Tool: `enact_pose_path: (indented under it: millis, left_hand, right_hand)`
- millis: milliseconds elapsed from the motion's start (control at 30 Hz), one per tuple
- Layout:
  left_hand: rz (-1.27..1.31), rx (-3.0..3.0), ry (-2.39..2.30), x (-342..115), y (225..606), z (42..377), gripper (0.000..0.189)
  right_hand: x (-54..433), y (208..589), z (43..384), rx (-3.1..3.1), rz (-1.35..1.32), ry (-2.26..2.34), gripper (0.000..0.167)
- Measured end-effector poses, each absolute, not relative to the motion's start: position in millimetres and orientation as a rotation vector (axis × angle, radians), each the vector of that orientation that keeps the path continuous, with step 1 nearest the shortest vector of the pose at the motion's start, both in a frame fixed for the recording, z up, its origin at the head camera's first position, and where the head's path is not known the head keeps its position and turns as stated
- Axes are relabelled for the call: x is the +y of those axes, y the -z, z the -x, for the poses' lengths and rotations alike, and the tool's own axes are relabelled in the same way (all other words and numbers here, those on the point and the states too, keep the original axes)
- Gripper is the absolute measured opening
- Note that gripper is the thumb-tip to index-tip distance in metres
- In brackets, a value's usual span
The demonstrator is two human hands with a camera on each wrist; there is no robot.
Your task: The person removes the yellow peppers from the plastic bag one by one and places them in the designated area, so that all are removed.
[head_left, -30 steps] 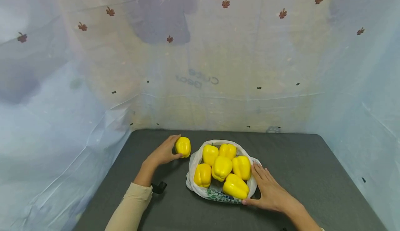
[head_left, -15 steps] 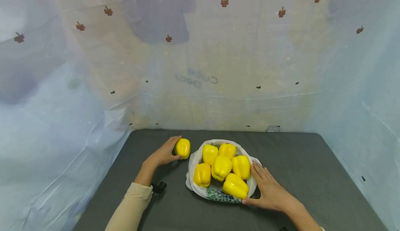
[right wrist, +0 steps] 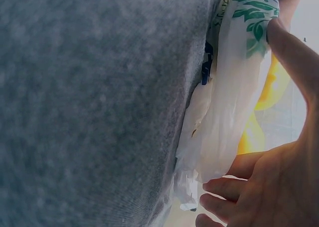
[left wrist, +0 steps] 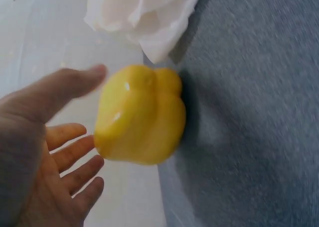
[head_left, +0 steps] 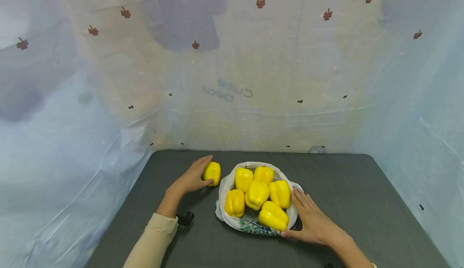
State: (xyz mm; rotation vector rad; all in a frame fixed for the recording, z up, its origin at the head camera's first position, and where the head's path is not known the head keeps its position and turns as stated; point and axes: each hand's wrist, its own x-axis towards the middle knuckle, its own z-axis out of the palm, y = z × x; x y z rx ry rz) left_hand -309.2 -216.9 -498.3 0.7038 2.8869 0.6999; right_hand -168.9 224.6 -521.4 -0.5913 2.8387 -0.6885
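Beside the bag's left, a yellow bell pepper [head_left: 212, 174] is on the dark table. My left hand [head_left: 193, 177] is at the pepper's left side, with its thumb and fingers spread. In the left wrist view, the thumb [left wrist: 75, 83] is apart from the pepper and the fingertips overlap its lower edge. A white plastic bag [head_left: 222, 203] with a green leaf print has its mouth rolled wide, and several yellow bell peppers [head_left: 257, 195] sit inside. My right hand [head_left: 316, 223] rests along the bag's right side, fingers straight, thumb at the front rim [right wrist: 259, 33].
The dark grey table [head_left: 337, 183] extends around the bag. Pale plastic sheeting [head_left: 261, 75] with small brown leaf shapes hangs behind it and at both sides. A black strap piece [head_left: 185, 218] shows at my left wrist.
The pepper on the left has come down slightly, and my left fingers have spread away from it. My right hand and the bag have stayed in place.
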Motion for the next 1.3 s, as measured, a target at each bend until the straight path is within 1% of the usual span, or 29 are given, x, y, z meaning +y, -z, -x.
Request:
enact_pose_path:
  millis: [233,433,700,1133,1300]
  left_hand:
    - [-0.771,2.892,-0.754,-198,487,300,0.081]
    - [-0.832,2.788,-0.821,-182,480,291,0.078]
    - [-0.923,2.702,-0.825,-161,474,280,0.079]
    - [-1.066,2.702,-0.644,-128,475,271,0.083]
    - [-1.055,2.674,-0.659,-119,476,269,0.087]
  right_hand:
    - [225,523,167,2.829,0.59,0.735,0.134]
    - [226,521,166,2.824,0.612,0.752,0.133]
    - [226,523,167,2.835,0.62,0.738,0.134]
    - [225,519,166,2.843,0.618,0.695,0.134]
    - [225,520,167,2.836,0.603,0.702,0.134]
